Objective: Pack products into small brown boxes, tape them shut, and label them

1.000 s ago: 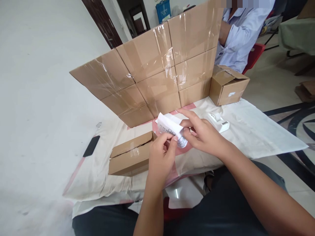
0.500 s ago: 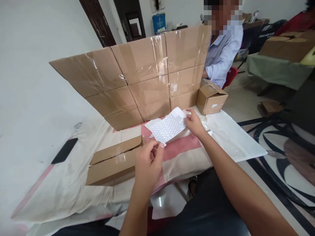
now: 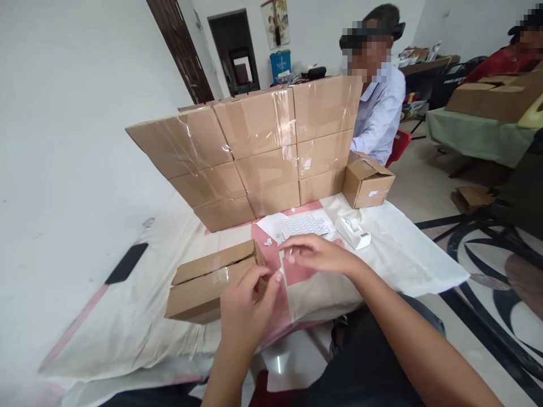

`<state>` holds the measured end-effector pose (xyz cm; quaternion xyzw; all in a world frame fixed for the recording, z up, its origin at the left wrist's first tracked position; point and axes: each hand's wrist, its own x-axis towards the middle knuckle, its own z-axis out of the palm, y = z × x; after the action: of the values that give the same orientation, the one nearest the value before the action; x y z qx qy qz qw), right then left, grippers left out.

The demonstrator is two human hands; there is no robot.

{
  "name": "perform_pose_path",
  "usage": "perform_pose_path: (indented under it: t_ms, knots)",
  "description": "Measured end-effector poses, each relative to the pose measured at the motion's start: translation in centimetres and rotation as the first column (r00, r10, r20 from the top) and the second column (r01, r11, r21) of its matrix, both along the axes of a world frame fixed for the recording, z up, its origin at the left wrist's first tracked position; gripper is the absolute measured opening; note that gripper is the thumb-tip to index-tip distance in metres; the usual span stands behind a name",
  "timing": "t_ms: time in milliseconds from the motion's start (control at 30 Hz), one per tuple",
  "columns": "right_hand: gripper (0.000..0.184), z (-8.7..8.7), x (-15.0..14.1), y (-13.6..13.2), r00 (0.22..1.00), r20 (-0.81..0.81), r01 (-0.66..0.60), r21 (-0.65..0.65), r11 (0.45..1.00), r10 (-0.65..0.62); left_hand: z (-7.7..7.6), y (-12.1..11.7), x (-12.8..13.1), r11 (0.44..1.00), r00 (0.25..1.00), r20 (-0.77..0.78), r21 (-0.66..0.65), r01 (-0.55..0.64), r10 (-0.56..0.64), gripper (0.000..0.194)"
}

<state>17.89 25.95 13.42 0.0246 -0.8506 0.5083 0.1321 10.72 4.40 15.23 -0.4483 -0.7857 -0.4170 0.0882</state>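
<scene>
My left hand is over the near edge of a closed cardboard box. Its thumb and forefinger are bent toward each other in a pinch; anything between them is too small to make out. Just beyond it, my right hand hovers above the red-and-cream cloth, fingers stretched to the left, slightly blurred and with nothing visible in them. Behind the right hand lies a white sheet of outlined labels, partly on another white paper. Small white scraps lie beside the papers.
A wall of taped cardboard boxes stands along the table's far side. To its right are a smaller box and a white tape dispenser. A black phone lies at left. A person in a light blue shirt sits behind the boxes.
The label sheet has left both hands and lies on the table. My right hand has moved left and nearer, toward my left hand. The view has tilted up a little.
</scene>
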Motion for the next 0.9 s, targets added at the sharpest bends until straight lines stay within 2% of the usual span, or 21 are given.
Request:
perform_pose_path:
  t_ms: [67, 133, 233, 300, 400, 533, 633, 700, 800, 900]
  knots:
    - [0.022, 1.0, 0.7, -2.3, 0.988, -0.062, -0.147, -0.041, 0.988, 0.145, -0.2, -0.2, -0.1, 0.999, 0.999, -0.024, -0.004, 0.033, -0.033, 0.025]
    - [0.014, 1.4, 0.9, -3.4, 0.981, -0.130, -0.147, -0.007, 0.989, 0.145, -0.7, -0.6, -0.3, 0.999, 0.998, -0.041, 0.007, 0.041, -0.040, 0.023]
    - [0.015, 0.6, 0.2, -3.0, 0.984, -0.179, 0.029, 0.093, 0.995, -0.012, -1.8, -2.1, -1.4, 0.995, 0.996, -0.093, 0.099, 0.002, 0.007, 0.013]
    - [0.010, -0.8, -0.7, -2.4, 0.967, -0.177, 0.211, 0.160, 0.964, -0.182, -2.6, -3.6, -2.6, 0.973, 0.983, -0.138, 0.215, -0.087, 0.119, 0.012]
    - [0.011, -3.5, -2.5, -2.8, 0.932, -0.118, 0.360, 0.192, 0.913, -0.342, -3.9, -6.2, -4.7, 0.878, 0.917, -0.134, 0.368, -0.305, 0.375, 0.017]
    - [0.011, -6.5, -4.2, -5.0, 0.929, -0.033, 0.371, 0.134, 0.919, -0.370, -5.4, -8.5, -7.3, 0.711, 0.774, -0.047, 0.436, -0.553, 0.631, 0.022]
    - [0.012, -7.8, -4.7, -6.2, 0.917, -0.023, 0.400, 0.047, 0.915, -0.399, -6.4, -8.9, -8.9, 0.586, 0.695, 0.028, 0.515, -0.626, 0.718, 0.018]
    - [0.014, -8.3, -4.9, -6.5, 0.907, -0.027, 0.420, -0.008, 0.908, -0.420, -7.0, -8.7, -9.6, 0.537, 0.691, 0.097, 0.556, -0.634, 0.716, 0.014]
    - [0.016, -8.8, -5.0, -6.7, 0.899, -0.020, 0.435, -0.073, 0.898, -0.437, -7.5, -8.3, -10.1, 0.532, 0.721, 0.156, 0.574, -0.623, 0.675, 0.013]
    - [0.018, -9.1, -5.1, -7.0, 0.901, -0.009, 0.431, -0.098, 0.897, -0.434, -7.9, -8.2, -10.3, 0.594, 0.761, 0.140, 0.542, -0.594, 0.634, 0.016]
